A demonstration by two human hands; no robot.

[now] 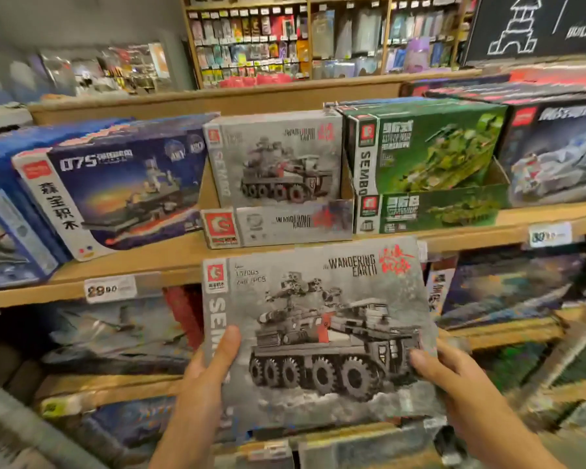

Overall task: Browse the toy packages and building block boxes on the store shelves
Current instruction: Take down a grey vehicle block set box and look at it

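A grey building block box (318, 330), printed with an eight-wheeled armoured vehicle and the words "Wandering Earth", is held face-up in front of the wooden store shelves (183, 262). It is gripped at its lower left edge by the left hand (214, 363), thumb laid across the front, and at its lower right edge by the right hand (454, 377), fingers curled round the side. Directly behind it, a matching grey box (274, 157) is seen standing in a display tray on the shelf. A blue warship box (115, 184) stands to its left and a green tank box (430, 147) to its right. A price tag (110, 288) is fixed to the shelf edge. Browsing is judged to be under way: one box is being examined, while the many boxes around and on the lower shelves remain unhandled.
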